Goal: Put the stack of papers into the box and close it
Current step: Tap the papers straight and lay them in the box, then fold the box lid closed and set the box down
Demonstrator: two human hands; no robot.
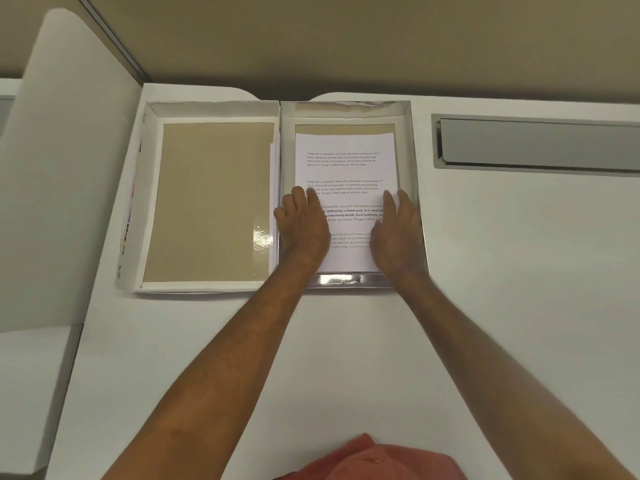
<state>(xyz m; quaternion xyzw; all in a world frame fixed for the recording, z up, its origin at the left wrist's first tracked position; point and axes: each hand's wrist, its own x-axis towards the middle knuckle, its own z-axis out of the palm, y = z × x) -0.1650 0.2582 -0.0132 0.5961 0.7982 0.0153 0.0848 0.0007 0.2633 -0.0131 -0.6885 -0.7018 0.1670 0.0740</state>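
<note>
A white stack of papers [344,168] with printed text lies inside the right half of the box [412,140], which has shiny silver walls. The box's open lid [211,112], white with a tan inner face, lies flat to the left, joined along the middle. My left hand [303,225] rests on the stack's left edge, fingers curled at its side. My right hand [398,230] rests on the stack's right edge, fingers pointing away from me. Both hands hide the lower corners of the top sheet.
The box sits on a white desk [519,271]. A grey recessed cable slot [536,143] is set into the desk at the right. A white partition panel [65,168] stands at the left. A tan wall runs behind the desk.
</note>
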